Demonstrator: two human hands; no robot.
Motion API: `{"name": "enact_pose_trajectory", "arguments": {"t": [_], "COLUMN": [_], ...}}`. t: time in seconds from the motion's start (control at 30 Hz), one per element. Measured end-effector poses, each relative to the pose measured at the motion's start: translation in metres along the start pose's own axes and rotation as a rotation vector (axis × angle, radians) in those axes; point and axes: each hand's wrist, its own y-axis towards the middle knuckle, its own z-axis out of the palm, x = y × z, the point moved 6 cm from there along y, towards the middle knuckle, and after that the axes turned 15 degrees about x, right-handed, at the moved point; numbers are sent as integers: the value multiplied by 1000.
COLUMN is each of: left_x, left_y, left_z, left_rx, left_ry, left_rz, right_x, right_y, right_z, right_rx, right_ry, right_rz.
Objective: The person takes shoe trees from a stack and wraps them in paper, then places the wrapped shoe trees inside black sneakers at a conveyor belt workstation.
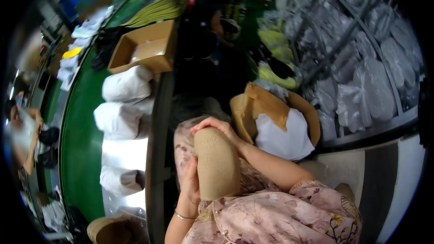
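A tan, curved, molded-pulp piece (217,165) with faint embossed marks rests over my lap, held between both hands. My right hand (216,126) is curled over its far end, fingers bent around the edge. Along its left side lies my left hand (191,183), thumb up against the surface, with its other fingers hidden below. Whether the piece is single or several nested together, I cannot tell. White rounded bundles (120,121) sit in a row on the metal-edged bench to the left. More nested tan molded pieces (108,230) stand at the lower left.
An open cardboard box (143,47) stands on the bench's far end, beside the green conveyor belt (81,140). Right of me is a brown paper-lined container with white sheets (282,135). A metal rack (361,22) holds many plastic-wrapped grey items. People work ahead and at far left.
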Motion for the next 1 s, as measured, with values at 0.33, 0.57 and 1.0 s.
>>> {"name": "enact_pose_trajectory", "arguments": {"t": [0.33,0.57,1.0], "left_x": [-22,-24,-24], "left_y": [25,39,49], "left_z": [-31,-35,-41], "left_rx": [-115,-197,-270], "left_ry": [180,220,313], "left_rz": [122,92,109], "right_x": [-168,-179,-182], "right_y": [-300,-300,-337], "right_z": [-157,-155,-204], "right_rx": [-499,-249,-561], "right_ry": [-922,-1261,-1128], "right_rz": [1121,1302,953]}}
